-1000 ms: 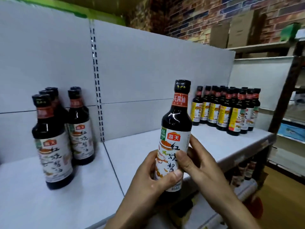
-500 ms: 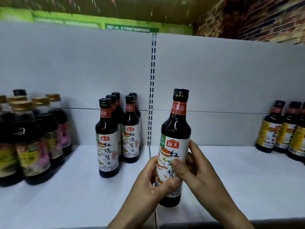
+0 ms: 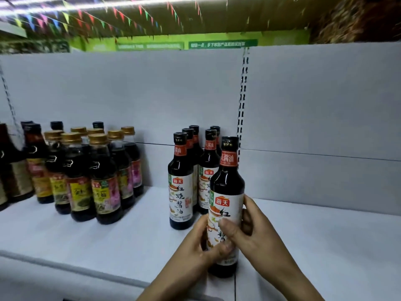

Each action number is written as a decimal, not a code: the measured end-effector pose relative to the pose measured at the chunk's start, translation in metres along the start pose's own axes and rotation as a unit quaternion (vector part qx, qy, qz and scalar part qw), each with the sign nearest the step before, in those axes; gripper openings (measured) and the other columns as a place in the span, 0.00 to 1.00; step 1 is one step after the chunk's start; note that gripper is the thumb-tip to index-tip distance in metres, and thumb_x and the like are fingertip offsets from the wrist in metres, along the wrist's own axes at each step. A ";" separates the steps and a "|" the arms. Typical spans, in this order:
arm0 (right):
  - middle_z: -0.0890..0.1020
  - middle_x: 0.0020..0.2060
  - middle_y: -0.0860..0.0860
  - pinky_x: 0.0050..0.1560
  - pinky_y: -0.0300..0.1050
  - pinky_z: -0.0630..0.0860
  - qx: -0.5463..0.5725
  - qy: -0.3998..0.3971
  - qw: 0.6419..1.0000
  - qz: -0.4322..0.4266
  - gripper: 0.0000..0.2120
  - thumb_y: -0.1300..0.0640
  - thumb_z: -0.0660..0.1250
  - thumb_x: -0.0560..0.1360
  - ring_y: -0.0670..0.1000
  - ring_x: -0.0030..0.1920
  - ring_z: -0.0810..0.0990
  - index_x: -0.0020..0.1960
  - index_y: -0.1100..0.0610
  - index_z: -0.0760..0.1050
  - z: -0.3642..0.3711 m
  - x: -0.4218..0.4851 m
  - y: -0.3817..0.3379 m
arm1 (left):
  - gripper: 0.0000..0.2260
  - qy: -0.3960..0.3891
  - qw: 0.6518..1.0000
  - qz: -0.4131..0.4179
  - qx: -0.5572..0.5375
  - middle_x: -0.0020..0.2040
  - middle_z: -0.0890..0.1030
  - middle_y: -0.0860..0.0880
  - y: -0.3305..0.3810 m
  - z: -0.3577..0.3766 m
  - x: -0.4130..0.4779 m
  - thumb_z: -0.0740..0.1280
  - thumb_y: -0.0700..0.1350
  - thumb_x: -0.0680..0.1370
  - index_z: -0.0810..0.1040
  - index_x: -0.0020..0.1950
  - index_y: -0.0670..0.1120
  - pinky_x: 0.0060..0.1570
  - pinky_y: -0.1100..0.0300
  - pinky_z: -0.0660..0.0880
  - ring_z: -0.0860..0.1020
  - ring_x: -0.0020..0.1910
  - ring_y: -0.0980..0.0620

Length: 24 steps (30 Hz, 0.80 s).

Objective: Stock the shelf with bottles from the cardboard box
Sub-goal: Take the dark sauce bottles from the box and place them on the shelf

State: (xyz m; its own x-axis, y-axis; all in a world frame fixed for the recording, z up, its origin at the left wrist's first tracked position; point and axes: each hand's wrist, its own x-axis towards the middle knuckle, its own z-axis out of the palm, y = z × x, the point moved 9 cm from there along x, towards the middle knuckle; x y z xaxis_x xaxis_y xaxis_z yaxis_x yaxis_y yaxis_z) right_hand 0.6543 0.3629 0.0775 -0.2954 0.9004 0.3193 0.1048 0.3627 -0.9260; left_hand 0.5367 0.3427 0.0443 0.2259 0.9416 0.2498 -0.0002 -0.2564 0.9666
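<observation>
**Head view (sole view)**

- Soy sauce btl (image 3: 227, 183): dark glass, black cap, red neck band, white label w/ red logo. Upright, right of centre, low over the front part of the white shelf (image 3: 130, 246). Base is level w/ the shelf deck, above a seam. Cannot tell if it touches or hangs just above.
- left grip (image 3: 195, 246): bare hand, enters from bottom edge. Clamped on the btl's lower label from the left, thumb across the label front. Other fingers hidden behind the glass.
- right grip (image 3: 258, 233): bare hand, clamped on the same btl from the right. Thumb on the label front just above the left thumb, fingers curled round the right side.
- Matching btls (image 3: 181, 181): same label and cap, standing on the shelf in 2 files running back. Just behind and left of the held btl, which hides part of the right file. Five caps visible.
- Gold-cap btls (image 3: 104, 181): cluster further left, set apart from the matching group. Dark liquid, yellow and pink labels, a few black caps toward the rear.
- Large dark btl (image 3: 10, 170): at left frame edge, cut off.
- Back panel (image 3: 130, 94): white and plain. Slotted upright (image 3: 243, 105) runs down it, directly behind the held btl's cap.
- Above the panel: green sign strip (image 3: 223, 44) w/ white text, too blurred to read. Coloured bunting (image 3: 108, 14) strung under the ceiling.
</observation>
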 end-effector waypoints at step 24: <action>0.84 0.58 0.38 0.58 0.43 0.82 -0.016 0.029 0.998 0.054 0.30 0.46 0.75 0.67 0.41 0.60 0.83 0.67 0.39 0.70 0.030 0.040 0.024 | 0.25 0.006 0.995 0.007 0.102 0.63 0.82 0.63 -0.017 -0.059 0.038 0.75 0.57 0.71 0.74 0.68 0.62 0.67 0.55 0.77 0.79 0.64 0.63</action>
State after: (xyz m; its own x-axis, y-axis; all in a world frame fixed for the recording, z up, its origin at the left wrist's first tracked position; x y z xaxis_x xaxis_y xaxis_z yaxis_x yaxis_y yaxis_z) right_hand 0.6169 0.4001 0.0616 -0.2249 0.9468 0.2301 0.1627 0.2694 -0.9492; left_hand 0.4881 0.3955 0.0407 0.2165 0.9399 0.2641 0.1941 -0.3066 0.9318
